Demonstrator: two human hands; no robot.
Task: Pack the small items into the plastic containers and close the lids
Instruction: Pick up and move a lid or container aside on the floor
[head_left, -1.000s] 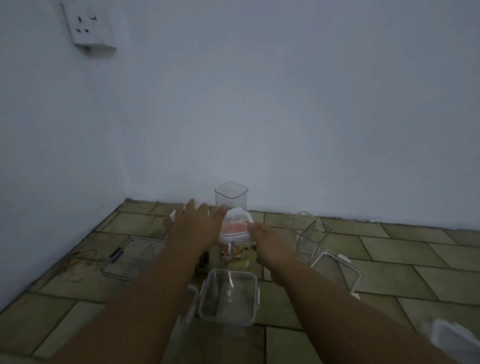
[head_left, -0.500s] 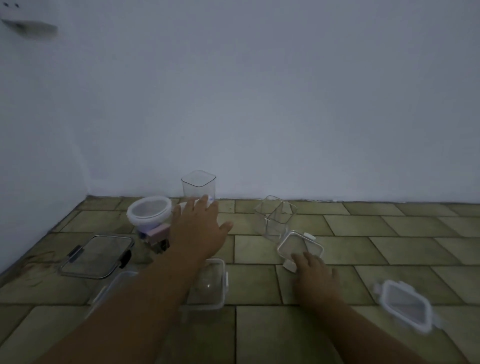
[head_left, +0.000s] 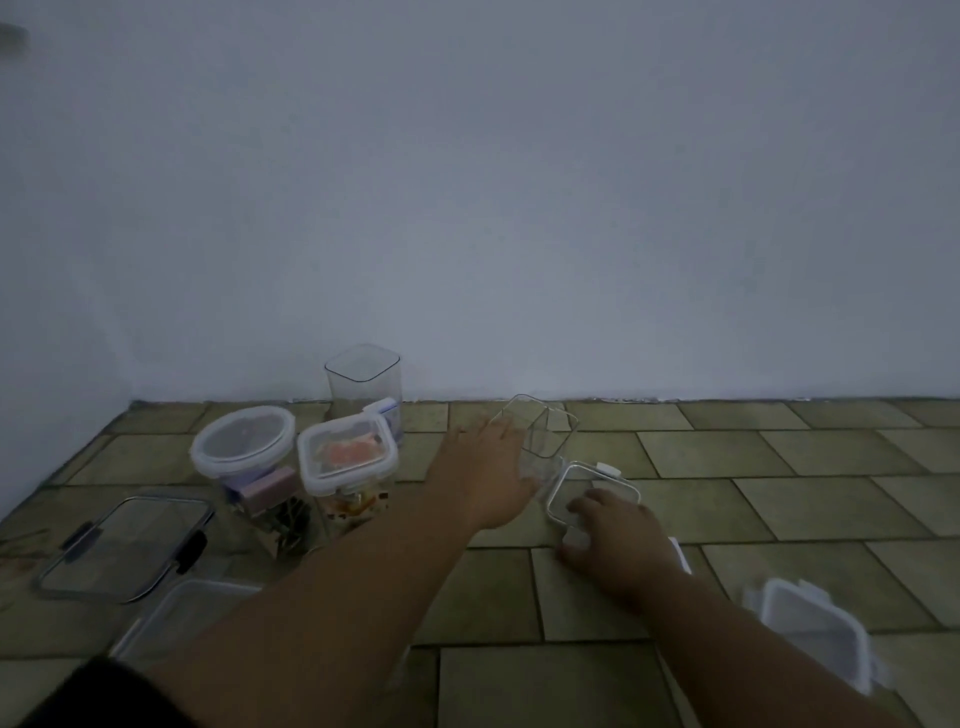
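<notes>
An empty clear square container stands tilted near the wall. My left hand reaches to its left side with fingers stretched out, touching it. Just in front lies a white-rimmed square lid; my right hand is on its near edge, fingers curled over the rim. To the left stand a lidded square container with orange items inside and a lidded round container holding small items.
A tall empty clear container stands against the wall. A dark-clipped lid and a clear open box lie at the left. Another white-rimmed lid lies at the right on the tiled floor.
Both hands left the lidded square container. My left hand moved right to the tilted empty container. My right hand went to the square lid and now curls over its edge.
</notes>
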